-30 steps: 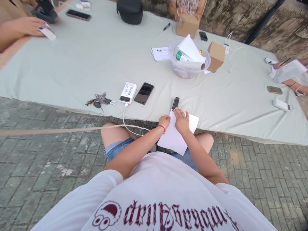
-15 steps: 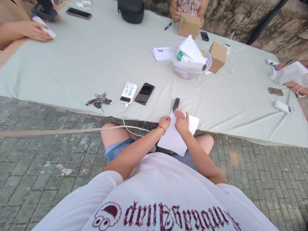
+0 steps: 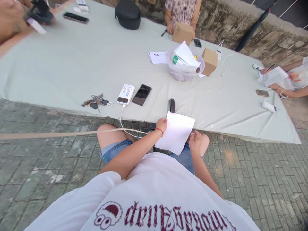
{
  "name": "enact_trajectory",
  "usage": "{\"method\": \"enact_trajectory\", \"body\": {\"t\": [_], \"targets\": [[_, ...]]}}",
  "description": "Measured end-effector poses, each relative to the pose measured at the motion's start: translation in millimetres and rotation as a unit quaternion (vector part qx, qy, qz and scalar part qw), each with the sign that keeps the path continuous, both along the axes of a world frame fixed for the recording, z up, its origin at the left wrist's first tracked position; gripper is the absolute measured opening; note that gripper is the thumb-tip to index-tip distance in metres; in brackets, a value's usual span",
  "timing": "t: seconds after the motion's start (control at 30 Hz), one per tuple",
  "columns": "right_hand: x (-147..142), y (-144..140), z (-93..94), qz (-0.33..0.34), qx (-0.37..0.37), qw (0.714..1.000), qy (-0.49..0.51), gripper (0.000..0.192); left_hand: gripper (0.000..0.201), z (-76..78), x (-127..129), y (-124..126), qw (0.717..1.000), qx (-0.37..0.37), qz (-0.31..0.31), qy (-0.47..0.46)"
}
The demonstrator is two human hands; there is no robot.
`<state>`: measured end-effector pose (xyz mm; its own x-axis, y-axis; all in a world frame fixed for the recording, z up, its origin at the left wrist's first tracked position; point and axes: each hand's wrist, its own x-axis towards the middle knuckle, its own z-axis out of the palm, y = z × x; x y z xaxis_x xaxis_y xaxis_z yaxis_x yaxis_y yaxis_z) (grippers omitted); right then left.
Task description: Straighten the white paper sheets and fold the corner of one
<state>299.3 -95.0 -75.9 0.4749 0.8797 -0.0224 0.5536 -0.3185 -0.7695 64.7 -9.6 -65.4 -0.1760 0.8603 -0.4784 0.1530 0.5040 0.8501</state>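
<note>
A blank white sheet of paper [image 3: 176,134] lies partly over the table's near edge and above my lap. My left hand [image 3: 161,124] is closed on its left edge, thumb on top. My right hand [image 3: 195,139] is just off the paper's right edge, its fingers loosely bent and apart, with nothing seen in them. At the sheet's far left corner a small black stapler [image 3: 172,105] rests on the cloth, its near end against the paper. It points away from me.
Left of the stapler lie a black phone [image 3: 141,94], a white power bank [image 3: 125,94] with a cable, and keys [image 3: 96,102]. Farther off stand a clear basin [image 3: 184,75] of papers, a cardboard box [image 3: 209,62] and a black case [image 3: 128,14]. Other people sit around the table.
My right hand has come away from beside the stapler, back and right to the paper's right edge, uncovering the sheet. My left hand keeps its hold. The view has shifted slightly.
</note>
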Motion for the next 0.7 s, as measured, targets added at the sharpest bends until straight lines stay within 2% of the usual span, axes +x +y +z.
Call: {"method": "enact_trajectory", "body": {"t": [0.07,0.13,0.23,0.3,0.5,0.6,0.7], "targets": [[0.4,-14.6,-11.1,0.001,-0.037,0.996,0.083,0.064,0.029,-0.9,0.7,-3.2,1.000,-0.005,0.005,-0.006],[-4.2,-23.1,-17.8,0.035,-0.057,0.983,0.173,0.063,0.030,-1.6,0.8,-7.4,1.000,-0.007,0.009,-0.012],[-9.0,-27.7,-20.1,0.086,-0.072,0.954,0.277,0.052,0.029,-1.1,-1.2,-14.8,1.000,0.002,0.012,-0.024],[-5.7,-28.8,-18.4,0.090,-0.087,0.944,0.306,0.043,0.028,0.7,-3.8,-19.9,0.999,0.012,0.009,-0.036],[21.1,-35.0,0.9,0.095,-0.085,0.930,0.345,0.037,0.026,13.3,-11.6,-33.7,0.994,0.055,0.010,-0.090],[27.8,-34.4,16.4,0.098,-0.051,0.923,0.369,0.038,0.030,25.8,-15.3,-40.9,0.979,0.097,-0.002,-0.179],[28.2,-27.8,28.3,0.080,-0.020,0.922,0.377,0.037,0.039,39.8,-21.2,-52.9,0.956,0.093,-0.060,-0.270]]}}
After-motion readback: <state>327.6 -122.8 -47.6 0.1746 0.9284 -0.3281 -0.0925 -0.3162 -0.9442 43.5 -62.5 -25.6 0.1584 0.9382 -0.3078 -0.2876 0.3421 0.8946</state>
